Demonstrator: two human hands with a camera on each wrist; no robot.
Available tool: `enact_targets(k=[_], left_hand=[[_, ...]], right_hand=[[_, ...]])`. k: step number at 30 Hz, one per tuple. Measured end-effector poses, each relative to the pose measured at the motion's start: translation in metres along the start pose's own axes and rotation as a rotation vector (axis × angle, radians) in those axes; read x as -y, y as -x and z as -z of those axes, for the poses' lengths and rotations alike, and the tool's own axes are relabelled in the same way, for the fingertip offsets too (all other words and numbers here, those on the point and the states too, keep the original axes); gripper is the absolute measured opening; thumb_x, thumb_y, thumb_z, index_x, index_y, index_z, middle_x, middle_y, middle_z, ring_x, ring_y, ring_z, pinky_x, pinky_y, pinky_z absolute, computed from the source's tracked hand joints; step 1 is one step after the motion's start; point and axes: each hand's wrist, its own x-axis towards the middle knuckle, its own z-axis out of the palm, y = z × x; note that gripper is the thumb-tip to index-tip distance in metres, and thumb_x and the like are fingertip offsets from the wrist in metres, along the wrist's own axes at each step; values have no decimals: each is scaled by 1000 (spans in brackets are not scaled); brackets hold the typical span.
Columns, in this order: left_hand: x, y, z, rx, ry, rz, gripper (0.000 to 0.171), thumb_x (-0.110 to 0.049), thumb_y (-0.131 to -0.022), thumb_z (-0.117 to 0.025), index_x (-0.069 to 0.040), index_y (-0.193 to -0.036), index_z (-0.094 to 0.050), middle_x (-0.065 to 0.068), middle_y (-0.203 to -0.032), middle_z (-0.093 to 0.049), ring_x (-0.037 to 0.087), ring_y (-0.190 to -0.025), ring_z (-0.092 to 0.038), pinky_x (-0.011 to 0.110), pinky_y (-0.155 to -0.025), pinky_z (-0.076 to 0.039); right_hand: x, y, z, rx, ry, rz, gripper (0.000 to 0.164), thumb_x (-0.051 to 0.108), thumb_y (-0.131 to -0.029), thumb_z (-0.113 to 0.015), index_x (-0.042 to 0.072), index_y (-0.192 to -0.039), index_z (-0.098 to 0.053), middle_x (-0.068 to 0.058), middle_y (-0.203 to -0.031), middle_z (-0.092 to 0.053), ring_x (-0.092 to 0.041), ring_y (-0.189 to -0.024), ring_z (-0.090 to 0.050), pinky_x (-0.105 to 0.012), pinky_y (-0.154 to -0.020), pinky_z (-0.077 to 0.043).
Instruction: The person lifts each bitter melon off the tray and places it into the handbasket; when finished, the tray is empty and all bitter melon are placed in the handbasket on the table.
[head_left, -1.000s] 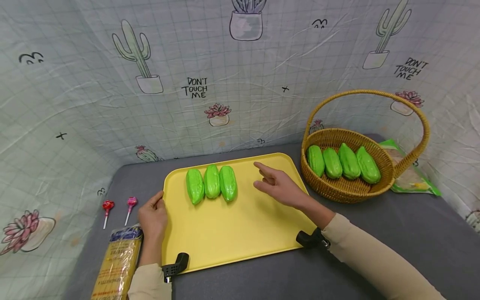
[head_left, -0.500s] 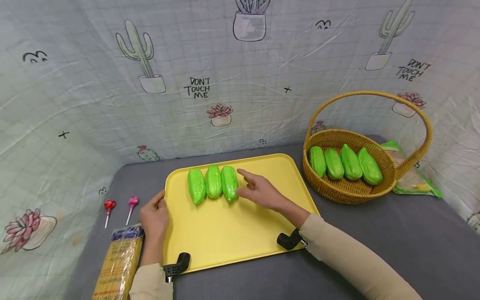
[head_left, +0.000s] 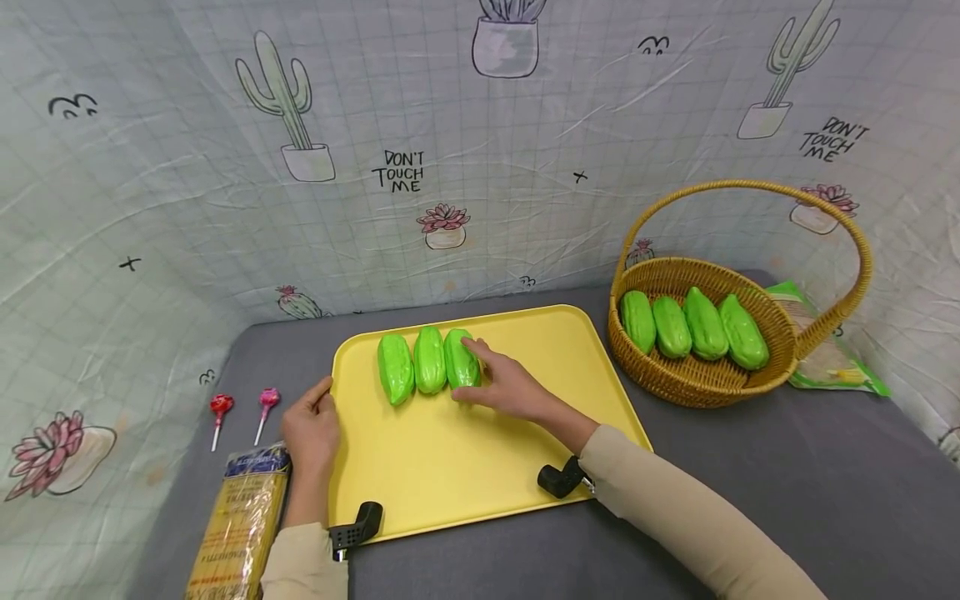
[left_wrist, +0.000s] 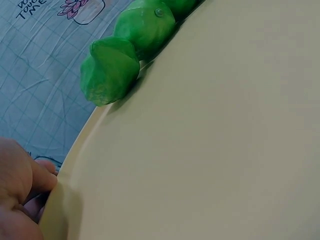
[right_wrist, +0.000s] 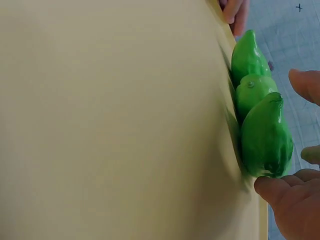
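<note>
Three glossy green elongated fruits with pointed ends lie side by side on the far left of the yellow tray (head_left: 420, 467). My right hand (head_left: 510, 385) is at the rightmost fruit (head_left: 461, 360), with fingers and thumb spread about it. In the right wrist view, that fruit (right_wrist: 267, 140) has one digit close by its lower end, and other fingers stand apart from it. My left hand (head_left: 311, 429) grips the tray's left rim, also seen in the left wrist view, where the fingertips (left_wrist: 45, 177) lie at the edge. The left (head_left: 395, 367) and middle fruit (head_left: 430, 360) are untouched.
A wicker basket (head_left: 675, 392) with a tall handle holds several more green fruits at right. Behind it lies a green-edged packet (head_left: 840, 367). At left are a red lollipop (head_left: 221, 405), a pink lollipop (head_left: 268, 398) and a spaghetti pack (head_left: 240, 525).
My right hand has moved left across the tray, from bare tray to the rightmost green fruit. My left hand has stayed at the tray rim.
</note>
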Motion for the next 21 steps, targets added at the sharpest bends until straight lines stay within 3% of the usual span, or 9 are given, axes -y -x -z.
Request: enact_targets(k=[10, 21], left_hand=[[0, 0, 0, 8, 3, 9, 38, -4, -105, -47, -1, -139, -62, 23, -144, -59, 39, -139, -52, 52, -111, -47], [-1, 0, -1, -12, -12, 7, 37, -4, -104, -48, -1, -137, -64, 23, -143, -60, 39, -138, -53, 52, -111, -47]], right_hand=[[-2, -5, -2, 36, 39, -28, 96, 37, -91, -77, 24, -165, -16, -13, -173, -7, -24, -161, -5, -51, -129, -23], [-4, -7, -7, 29, 30, -44, 94, 30, -92, -77, 20, -165, -19, -18, -172, -5, -29, -161, -8, -50, -129, -22]])
